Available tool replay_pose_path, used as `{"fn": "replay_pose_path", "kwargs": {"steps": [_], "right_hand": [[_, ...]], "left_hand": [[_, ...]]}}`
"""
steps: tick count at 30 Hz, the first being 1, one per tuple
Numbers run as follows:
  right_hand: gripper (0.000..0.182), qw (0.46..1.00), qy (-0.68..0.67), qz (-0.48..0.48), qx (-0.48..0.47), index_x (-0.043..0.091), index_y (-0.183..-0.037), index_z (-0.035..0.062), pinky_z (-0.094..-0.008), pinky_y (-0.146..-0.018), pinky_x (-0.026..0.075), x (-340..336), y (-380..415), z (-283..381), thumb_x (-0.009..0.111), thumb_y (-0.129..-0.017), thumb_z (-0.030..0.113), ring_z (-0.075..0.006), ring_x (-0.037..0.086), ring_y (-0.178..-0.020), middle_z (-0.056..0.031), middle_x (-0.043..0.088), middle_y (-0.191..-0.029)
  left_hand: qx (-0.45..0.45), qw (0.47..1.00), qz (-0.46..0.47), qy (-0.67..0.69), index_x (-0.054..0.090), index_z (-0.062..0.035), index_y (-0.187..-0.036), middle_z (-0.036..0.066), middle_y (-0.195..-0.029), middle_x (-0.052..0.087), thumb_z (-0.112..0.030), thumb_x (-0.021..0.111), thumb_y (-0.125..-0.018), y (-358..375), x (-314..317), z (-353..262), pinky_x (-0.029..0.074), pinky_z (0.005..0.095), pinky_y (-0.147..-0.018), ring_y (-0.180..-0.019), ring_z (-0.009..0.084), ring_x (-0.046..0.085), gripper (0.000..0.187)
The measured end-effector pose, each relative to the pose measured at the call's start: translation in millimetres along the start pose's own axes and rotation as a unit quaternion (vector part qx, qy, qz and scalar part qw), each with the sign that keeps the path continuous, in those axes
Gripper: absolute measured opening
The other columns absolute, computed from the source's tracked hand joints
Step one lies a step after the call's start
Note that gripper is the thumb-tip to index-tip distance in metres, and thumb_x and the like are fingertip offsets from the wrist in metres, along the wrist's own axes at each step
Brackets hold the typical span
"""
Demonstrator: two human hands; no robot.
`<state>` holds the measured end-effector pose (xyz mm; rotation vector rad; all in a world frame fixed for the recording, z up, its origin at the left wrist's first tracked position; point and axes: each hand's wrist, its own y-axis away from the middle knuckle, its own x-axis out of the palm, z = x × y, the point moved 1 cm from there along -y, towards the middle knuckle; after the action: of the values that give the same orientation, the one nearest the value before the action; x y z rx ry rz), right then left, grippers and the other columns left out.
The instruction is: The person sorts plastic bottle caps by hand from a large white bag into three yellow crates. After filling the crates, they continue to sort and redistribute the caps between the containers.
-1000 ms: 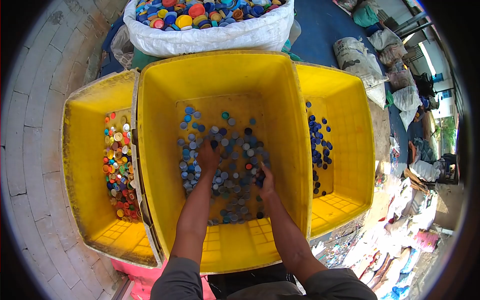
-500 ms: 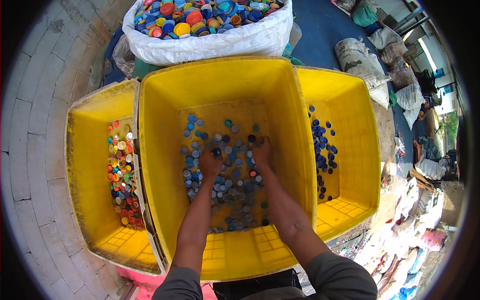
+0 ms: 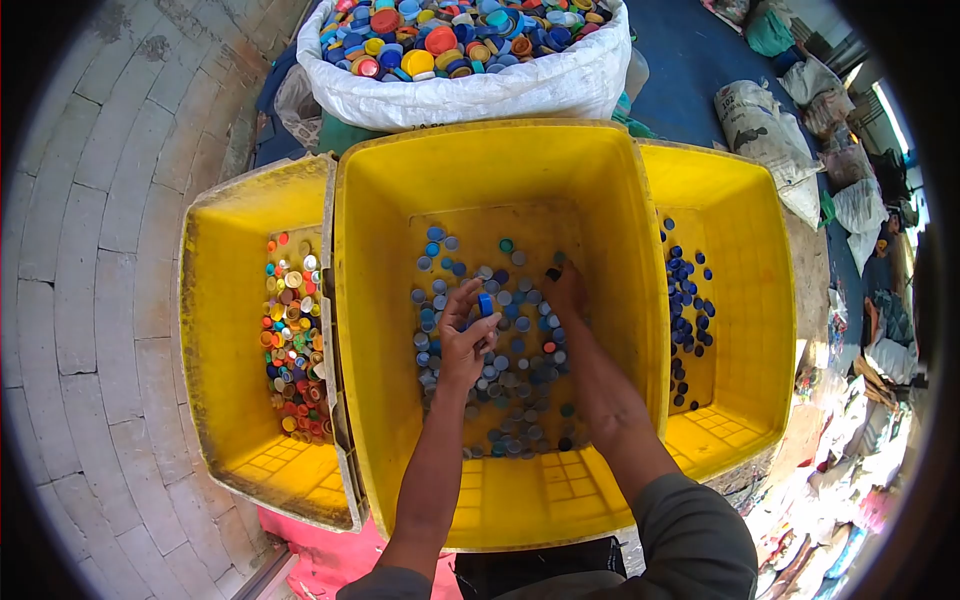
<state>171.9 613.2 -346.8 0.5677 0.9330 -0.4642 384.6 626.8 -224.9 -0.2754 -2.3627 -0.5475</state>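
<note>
Over the large middle yellow bin (image 3: pixel 500 165), my left hand (image 3: pixel 468 335) is raised, its thumb and fingers closed on a blue bottle cap (image 3: pixel 486 305). Further right and lower in the same bin, my right hand (image 3: pixel 566 290) has its fingers at a dark cap (image 3: pixel 553 274) close to a green one. Blue, grey and whitish caps (image 3: pixel 520 410) lie scattered on the bin floor beneath both hands, with a single orange-pink cap (image 3: pixel 549 347) among them.
A left yellow bin (image 3: pixel 215 330) holds mixed red, orange and white caps; a right yellow bin (image 3: pixel 750 300) holds dark blue caps. Behind stands a white sack (image 3: pixel 460 100) full of coloured caps. More sacks (image 3: pixel 760 130) lie at the upper right.
The view has shifted, so the bins appear further right. My left hand has lifted and turned, now showing a blue cap. My right hand has moved right, towards the bin's right side.
</note>
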Motion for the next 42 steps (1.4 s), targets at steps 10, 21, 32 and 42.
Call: {"fn": "replay_pose_path", "kwargs": {"steps": [10, 21, 32, 42], "right_hand": [[0.031, 0.556, -0.78, 0.195, 0.209, 0.057, -0.103, 0.0071, -0.0339, -0.05, 0.038, -57, 96, -20, 0.047, -0.089, 0.032, -0.0206, 0.055, -0.07, -0.0089, 0.059, -0.092], [0.041, 0.486, -0.772, 0.308, 0.269, 0.051, -0.074, 0.0078, -0.0342, -0.056, 0.042, -146, 259, -28, 0.05, -0.094, 0.043, -0.0229, 0.056, -0.068, -0.0101, 0.055, -0.085], [0.034, 0.554, -0.726, 0.312, 0.261, 0.047, -0.077, 0.0095, -0.0342, -0.058, 0.039, -160, 278, -49, 0.051, -0.095, 0.038, -0.0191, 0.049, -0.065, -0.0066, 0.049, -0.08], [0.022, 0.753, -0.578, 0.26, 0.178, 0.058, -0.089, 0.0068, -0.0268, -0.056, 0.041, -194, 254, -29, 0.069, -0.086, 0.026, -0.0111, 0.051, -0.062, -0.0033, 0.053, -0.071]], "left_hand": [[-0.094, 0.989, -0.016, 0.116, 0.057, -0.0116, -0.094, 0.006, -0.096, 0.059, -0.012, 0.069, -0.083, 14, -2, 14, 0.041, 0.0256, -0.045, -0.065, 0.0124, 0.056, 0.016], [0.021, 0.784, -0.005, -0.62, 0.061, -0.003, -0.089, 0.016, -0.087, 0.063, -0.039, 0.073, -0.078, 11, -31, 134, 0.048, 0.049, -0.065, -0.073, 0.0361, 0.061, 0.039], [-0.117, 0.634, -0.023, -0.764, 0.071, -0.0046, -0.086, 0.023, -0.082, 0.068, -0.048, 0.063, -0.079, -11, 0, 175, 0.051, 0.0507, -0.071, -0.082, 0.0418, 0.065, 0.045], [-0.224, 0.945, -0.086, -0.221, 0.065, -0.0033, -0.088, 0.002, -0.067, 0.057, -0.045, 0.057, -0.091, 32, 53, 89, 0.041, 0.0313, -0.047, -0.052, 0.0161, 0.052, 0.043]]}}
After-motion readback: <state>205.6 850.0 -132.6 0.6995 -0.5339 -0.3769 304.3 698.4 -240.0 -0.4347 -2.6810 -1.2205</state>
